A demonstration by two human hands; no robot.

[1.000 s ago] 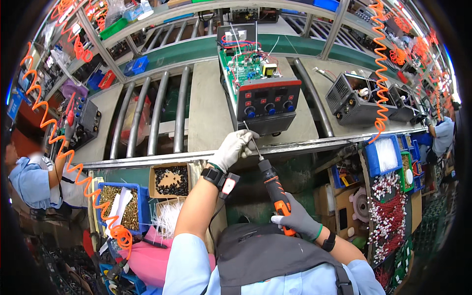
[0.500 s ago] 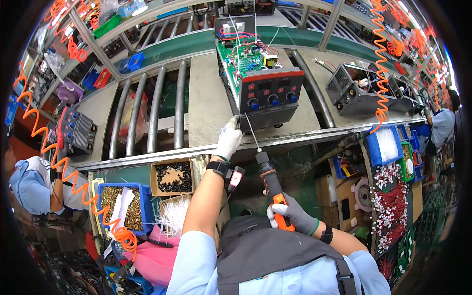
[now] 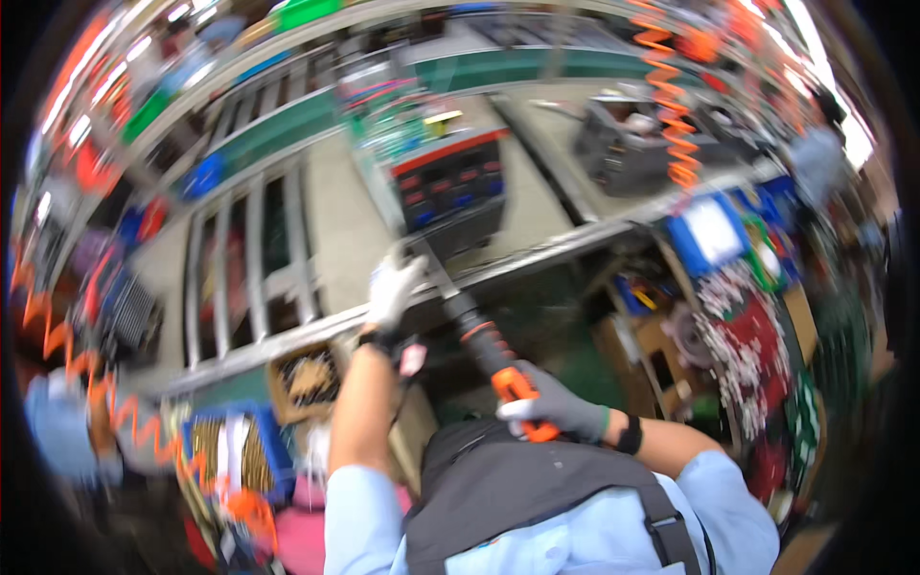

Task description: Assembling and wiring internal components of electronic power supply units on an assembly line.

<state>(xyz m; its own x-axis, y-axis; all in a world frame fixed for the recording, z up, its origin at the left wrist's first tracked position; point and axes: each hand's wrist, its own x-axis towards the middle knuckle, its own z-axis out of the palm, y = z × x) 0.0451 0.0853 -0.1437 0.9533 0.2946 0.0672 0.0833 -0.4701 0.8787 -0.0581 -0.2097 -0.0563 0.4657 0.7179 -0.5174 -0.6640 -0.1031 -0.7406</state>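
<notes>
My right hand (image 3: 561, 402), in a grey and white glove, is wrapped around a black and orange power screwdriver (image 3: 487, 345). Its long bit points up and away, the blurred tip close to the lower left corner of a device's dark front panel (image 3: 450, 192). That panel has a red top edge and blue knobs; behind it lies a green circuit board (image 3: 393, 129) with wires and components. Beside the same corner is my white-gloved left hand (image 3: 395, 287), close to the bit. Motion smears its fingers, so any grip there is unclear.
Metal rollers (image 3: 257, 254) lie left of the device. A grey open casing (image 3: 637, 144) sits to the right under a coiled orange hose (image 3: 671, 86). Blue bins (image 3: 240, 450) of parts flank me. A co-worker (image 3: 67, 422) is at the left, another (image 3: 815, 163) far right.
My view has swung, so the device and both hands appear farther left, and the picture has blurred. The screwdriver stays in my right hand, its bit still near the panel's corner.
</notes>
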